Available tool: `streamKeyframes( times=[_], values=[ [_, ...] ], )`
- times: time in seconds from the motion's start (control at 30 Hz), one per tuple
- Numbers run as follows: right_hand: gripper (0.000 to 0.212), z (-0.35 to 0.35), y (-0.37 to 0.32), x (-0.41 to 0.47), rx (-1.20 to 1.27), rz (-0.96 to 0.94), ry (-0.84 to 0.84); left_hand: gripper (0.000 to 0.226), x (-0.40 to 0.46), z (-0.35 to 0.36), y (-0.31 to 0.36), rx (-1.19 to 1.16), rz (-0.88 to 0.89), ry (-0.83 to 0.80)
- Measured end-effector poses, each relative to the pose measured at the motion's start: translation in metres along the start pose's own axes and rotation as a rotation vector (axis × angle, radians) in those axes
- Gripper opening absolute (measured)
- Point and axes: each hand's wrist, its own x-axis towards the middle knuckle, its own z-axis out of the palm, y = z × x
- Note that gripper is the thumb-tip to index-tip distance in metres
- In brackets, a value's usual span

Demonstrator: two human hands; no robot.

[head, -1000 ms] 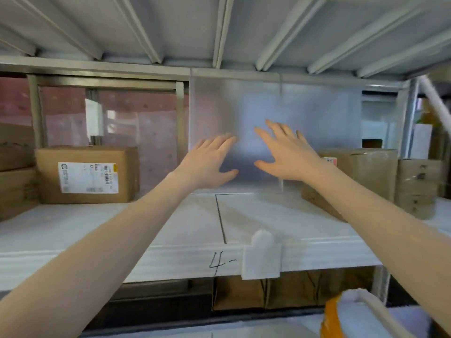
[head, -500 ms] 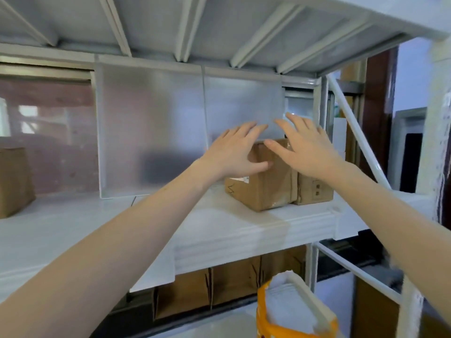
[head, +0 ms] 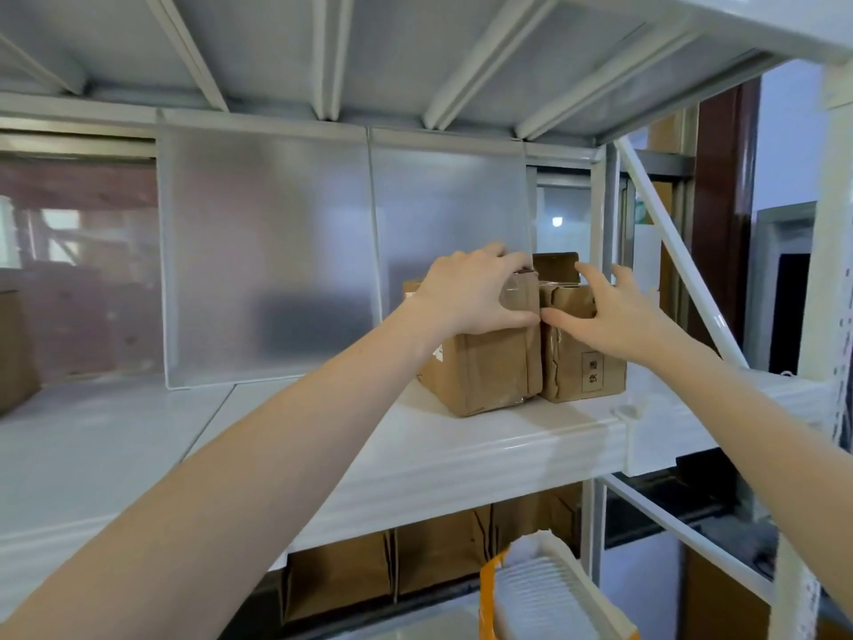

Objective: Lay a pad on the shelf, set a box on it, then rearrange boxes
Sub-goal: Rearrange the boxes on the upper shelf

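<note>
Two brown cardboard boxes stand side by side at the right end of the white shelf [head: 461, 450]. My left hand [head: 475, 291] curls over the top right corner of the larger taped box [head: 484, 371], thumb pressed on its front. My right hand [head: 618, 311] lies with spread fingers against the front and top of the smaller box [head: 584, 376], its thumb in the gap between the two. A translucent pad [head: 272, 251] leans upright against the back of the shelf, left of the boxes. A second translucent pad [head: 450, 200] stands behind them.
Another cardboard box [head: 14, 348] sits at the far left edge. White shelf posts and a diagonal brace [head: 678, 256] close off the right side. Flattened cartons [head: 415, 565] fill the level below, and an orange bin holding white pads [head: 549, 598] sits underneath.
The view swung right from the middle of the shelf. Both hands went from hovering open before the pads to resting on the two boxes at the right end.
</note>
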Motion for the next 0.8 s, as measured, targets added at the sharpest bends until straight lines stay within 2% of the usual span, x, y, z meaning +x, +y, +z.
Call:
streamKeyframes(
  times=[0.1,0.3,0.5,0.8],
  values=[
    [0.093,0.009,0.000,0.004,0.012,0.002,0.007,0.065,-0.005,-0.006,-0.007,0.020,0.008,-0.027],
    [0.077,0.015,-0.022,0.001,-0.012,-0.116,0.176,0.058,-0.026,-0.016,-0.027,-0.070,-0.003,-0.051],
    [0.074,0.016,-0.076,-0.014,0.049,-0.219,0.242,0.055,-0.066,-0.043,-0.063,0.002,-0.043,-0.032],
    [0.066,0.027,-0.185,-0.047,0.201,-0.426,0.206,0.056,-0.141,-0.113,-0.113,0.241,-0.319,-0.018]
  ],
)
